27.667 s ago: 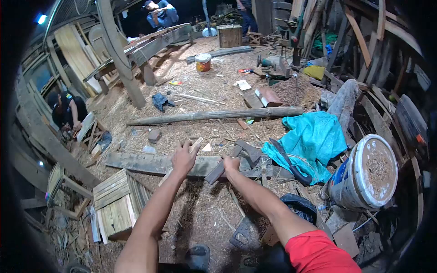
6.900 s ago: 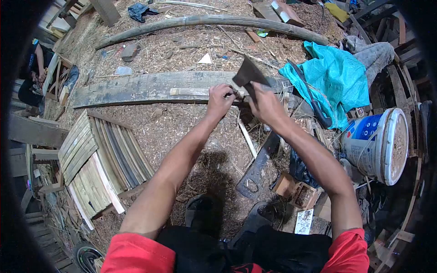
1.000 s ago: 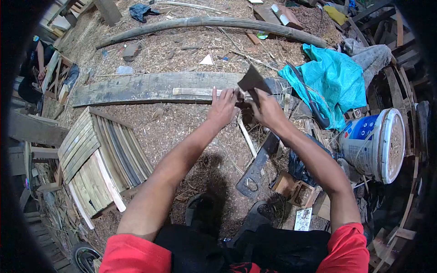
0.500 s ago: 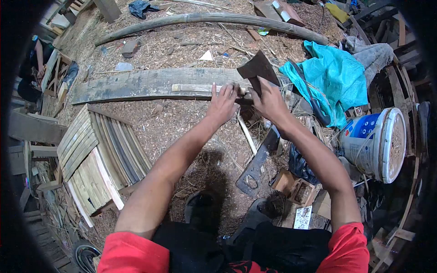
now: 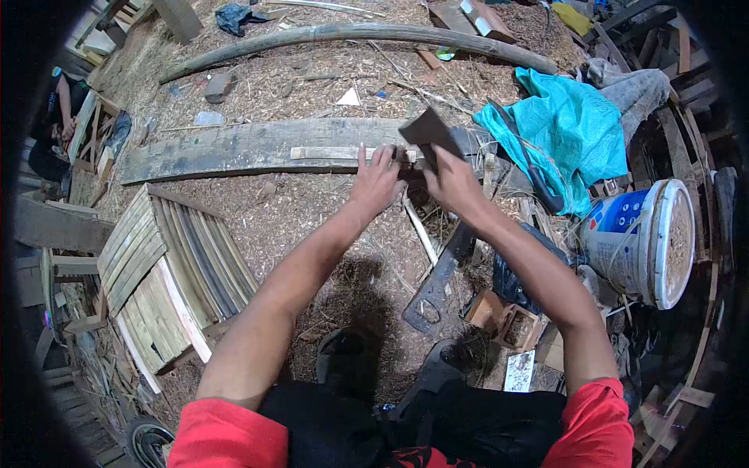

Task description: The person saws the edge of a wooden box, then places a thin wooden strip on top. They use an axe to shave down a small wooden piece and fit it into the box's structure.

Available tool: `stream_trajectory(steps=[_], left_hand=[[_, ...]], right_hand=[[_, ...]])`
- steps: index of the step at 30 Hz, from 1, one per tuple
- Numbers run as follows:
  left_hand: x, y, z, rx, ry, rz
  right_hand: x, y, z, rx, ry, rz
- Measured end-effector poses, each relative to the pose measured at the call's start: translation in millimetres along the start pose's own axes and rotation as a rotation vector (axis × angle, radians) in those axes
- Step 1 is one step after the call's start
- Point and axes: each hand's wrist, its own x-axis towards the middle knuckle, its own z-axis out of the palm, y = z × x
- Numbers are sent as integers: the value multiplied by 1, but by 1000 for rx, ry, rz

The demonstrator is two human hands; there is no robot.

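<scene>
My left hand [image 5: 374, 183] holds a short pale wooden strip [image 5: 324, 154] down on a long weathered plank [image 5: 211, 146], with its fingers over the strip near the right end. Beside it, my right hand [image 5: 451, 183] is closed around the handle of a hatchet-like tool, here called a hatchet [image 5: 431, 131], whose broad dark blade stands up above the plank close to the strip's right end. Most of the hatchet's handle is hidden by the hand. A handsaw [image 5: 431, 300] lies on the ground below my right forearm.
A slatted wooden box [image 5: 183, 265] stands at left. At right are a turquoise sheet [image 5: 581, 140], a white bucket [image 5: 636, 242] and a small cardboard box [image 5: 488, 310]. A curved pole [image 5: 343, 31] lies beyond the plank. Another person's arm [image 5: 65, 105] shows at far left.
The hatchet has tipped slightly and shifted a little down and left with my right hand. My left hand stays on the strip. The view has moved slightly.
</scene>
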Motion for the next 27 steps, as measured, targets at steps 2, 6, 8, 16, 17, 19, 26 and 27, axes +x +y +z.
stream_trajectory(steps=[2,6,8,16,17,19,26,27], left_hand=[[0,-1,-3,9,2,0],[1,0,-5,24,-16,-12],[0,1,-11,44,-53,-13],[2,0,-6,-24,-18,-18],[1,0,-7,-30,-31,-25],[-2,0,-4,-45,54,-8],[1,-1,-3,-2,-29,-16],[1,-2,-2,-16,-13,-14]], right_hand=[[1,7,6,-32,-86,21],[10,-2,-6,-48,-134,57],[8,-9,-10,-8,-21,12],[2,12,3,-28,-49,-14],[4,11,-2,-11,-28,-35],[6,4,-11,26,6,-74],[2,20,10,-24,-85,-3],[2,21,9,-45,-157,23]])
